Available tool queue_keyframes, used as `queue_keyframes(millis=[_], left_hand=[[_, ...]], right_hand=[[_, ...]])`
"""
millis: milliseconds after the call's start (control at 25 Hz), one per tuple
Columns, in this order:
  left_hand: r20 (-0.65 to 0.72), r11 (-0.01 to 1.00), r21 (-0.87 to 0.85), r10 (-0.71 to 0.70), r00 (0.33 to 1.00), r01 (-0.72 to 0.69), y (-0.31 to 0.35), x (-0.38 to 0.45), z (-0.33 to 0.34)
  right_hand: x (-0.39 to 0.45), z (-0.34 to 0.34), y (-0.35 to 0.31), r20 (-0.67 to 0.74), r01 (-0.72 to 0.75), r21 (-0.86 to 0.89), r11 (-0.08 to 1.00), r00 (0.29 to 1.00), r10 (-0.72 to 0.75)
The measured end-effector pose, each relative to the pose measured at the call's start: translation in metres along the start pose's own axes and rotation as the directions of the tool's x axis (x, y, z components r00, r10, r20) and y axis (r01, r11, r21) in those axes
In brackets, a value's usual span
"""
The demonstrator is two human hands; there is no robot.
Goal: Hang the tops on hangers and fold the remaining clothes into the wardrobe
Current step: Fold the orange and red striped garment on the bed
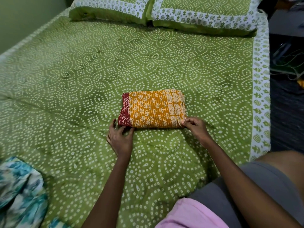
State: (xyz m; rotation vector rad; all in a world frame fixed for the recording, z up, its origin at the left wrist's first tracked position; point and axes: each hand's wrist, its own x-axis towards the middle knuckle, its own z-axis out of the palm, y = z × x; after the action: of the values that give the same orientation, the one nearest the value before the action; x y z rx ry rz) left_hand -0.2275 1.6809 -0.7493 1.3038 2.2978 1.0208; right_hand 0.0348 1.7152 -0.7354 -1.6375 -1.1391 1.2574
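A folded orange cloth with a cream print and a dark red band at its left end lies flat on the green bed, near the middle. My left hand holds its near left corner, fingers tucked at the red edge. My right hand pinches the near right corner between thumb and fingers. Both forearms reach in from the lower edge of the view.
A blue-and-white patterned garment lies crumpled at the bed's near left. Two green bordered pillows sit at the head. A pink cloth and grey clothing lie at lower right. Dark floor with cables lies beyond the right edge.
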Motion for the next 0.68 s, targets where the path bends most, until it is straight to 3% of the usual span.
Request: queue_keyframes(millis=[200,680], left_hand=[[-0.114,0.985,-0.170,-0.015,0.993,-0.005,0.004,-0.001,-0.003],[0.024,0.983,-0.176,0.056,0.998,-0.051,0.012,0.006,0.003]], right_hand=[[-0.003,-0.002,0.000,0.002,-0.002,0.024,1.000,1.000,0.002],[-0.002,-0.002,-0.001,0.023,-0.042,0.058,0.997,0.999,0.041]])
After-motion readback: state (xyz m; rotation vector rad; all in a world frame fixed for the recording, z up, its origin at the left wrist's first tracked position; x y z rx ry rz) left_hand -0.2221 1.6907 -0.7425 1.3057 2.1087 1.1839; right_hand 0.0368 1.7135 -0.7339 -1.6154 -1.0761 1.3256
